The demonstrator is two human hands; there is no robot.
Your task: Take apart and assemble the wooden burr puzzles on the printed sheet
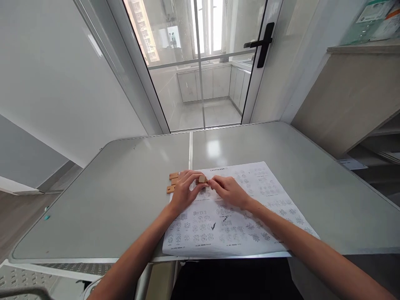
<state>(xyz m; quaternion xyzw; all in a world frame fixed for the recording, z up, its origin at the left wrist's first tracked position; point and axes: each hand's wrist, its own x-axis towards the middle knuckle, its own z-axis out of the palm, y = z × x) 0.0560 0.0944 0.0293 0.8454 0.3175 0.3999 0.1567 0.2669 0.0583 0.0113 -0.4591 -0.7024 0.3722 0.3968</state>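
Note:
My left hand is closed around a small wooden block, whose pale end faces up between thumb and fingers. My right hand is pinched shut against the block's right side, on a small brown wooden piece mostly hidden by the fingertips. Beside my left hand, at its far left, lie several notched wooden puzzle pieces, one marked with a figure like 2. Under both hands spreads a white printed sheet with rows of small line diagrams and a couple of black tick marks.
The grey folding table has a seam down its middle. Tiny teal bits lie at its left edge. Beyond the far edge stands a glass door with a black handle. A shelf unit rises at the right.

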